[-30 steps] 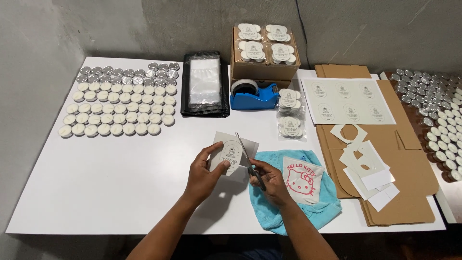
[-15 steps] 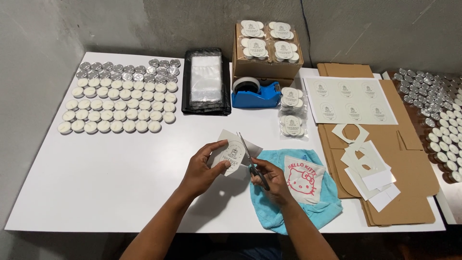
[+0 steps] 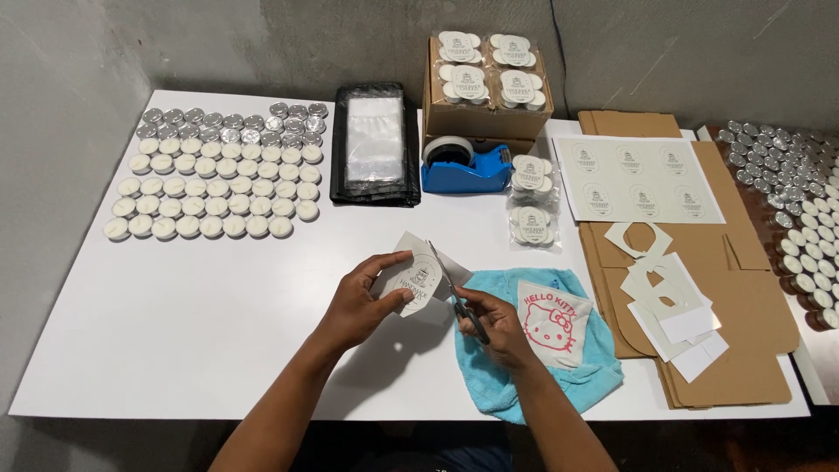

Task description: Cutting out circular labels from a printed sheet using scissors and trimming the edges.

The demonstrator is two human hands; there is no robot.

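The left hand (image 3: 354,301) pinches a label sheet (image 3: 418,275) between thumb and fingers and holds it above the white table (image 3: 218,323), tilted, near the front middle. The right hand (image 3: 494,323) is closed around the handles of the scissors (image 3: 454,293); their blades point up and away, and they meet the sheet's right edge. Under the right hand lies a blue cloth (image 3: 568,367) with a white cartoon patch.

Rows of tealights (image 3: 214,188) fill the table's far left, silver ones at the back, white ones nearer. Beside them lies a stack of clear bags (image 3: 374,144) on black wrap. A blue tape dispenser (image 3: 463,166) stands in front of a cardboard box (image 3: 485,118) topped with packed tealights. Two more packs (image 3: 533,201) lie just right of the dispenser. On flat cardboard (image 3: 743,323) to the right rest an uncut sheet of labels (image 3: 642,179) and paper offcuts (image 3: 669,301). More tealights (image 3: 800,210) crowd the far right edge.
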